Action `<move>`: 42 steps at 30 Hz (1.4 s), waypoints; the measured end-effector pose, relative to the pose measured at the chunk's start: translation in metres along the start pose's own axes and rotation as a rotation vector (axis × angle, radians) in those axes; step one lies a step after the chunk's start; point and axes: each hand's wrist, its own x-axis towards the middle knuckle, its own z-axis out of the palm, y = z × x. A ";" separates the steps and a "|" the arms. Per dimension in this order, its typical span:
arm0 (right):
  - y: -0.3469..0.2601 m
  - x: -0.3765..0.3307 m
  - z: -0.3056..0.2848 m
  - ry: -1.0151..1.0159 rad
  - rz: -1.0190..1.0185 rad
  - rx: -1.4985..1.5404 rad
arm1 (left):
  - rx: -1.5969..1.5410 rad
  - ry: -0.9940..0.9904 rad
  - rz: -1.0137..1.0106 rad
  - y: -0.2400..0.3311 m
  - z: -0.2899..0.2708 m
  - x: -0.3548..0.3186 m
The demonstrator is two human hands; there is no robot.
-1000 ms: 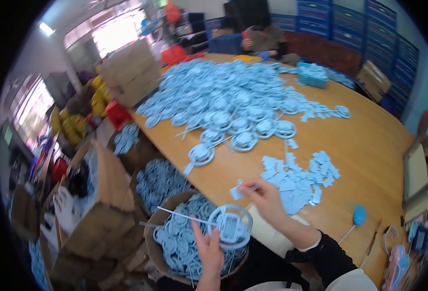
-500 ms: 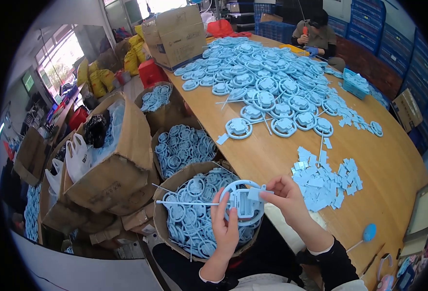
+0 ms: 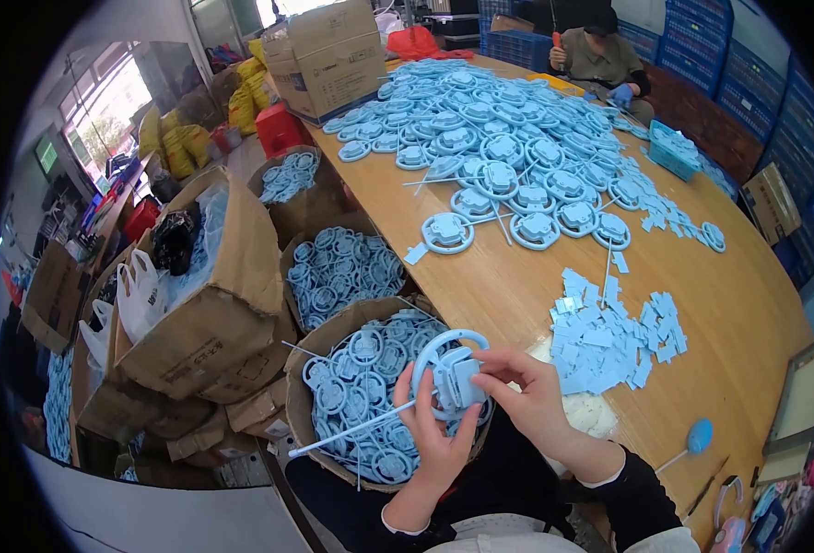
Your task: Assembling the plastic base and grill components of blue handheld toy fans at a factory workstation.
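My left hand [image 3: 433, 450] is closed around a light-blue plastic ring-shaped part [image 3: 450, 335] with a box-like centre and a long thin stick pointing to the lower left. Over the centre sits a small flat light-blue cover [image 3: 466, 382], tilted toward the right. The thumb and fingers of my right hand [image 3: 538, 405] pinch the cover's right edge against the part. Both hands are above a round-edged carton [image 3: 298, 405] holding many similar ring parts. Fingers hide some of the part's centre.
On the wooden table [image 3: 702, 304] lie a large heap of ring parts [image 3: 499, 147] and a pile of loose flat covers [image 3: 600, 346]. A blue basket [image 3: 672, 158] stands beyond, near a co-worker [image 3: 600, 60] wearing blue gloves. Cartons [image 3: 209, 323] crowd the left.
The cover has moved from the right rim onto the centre of the part. The ring part has tilted, its stick swinging downward at the left.
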 end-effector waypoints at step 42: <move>0.044 0.029 -0.022 -0.270 0.316 -0.318 | -0.521 -0.202 -0.571 -0.027 -0.017 0.008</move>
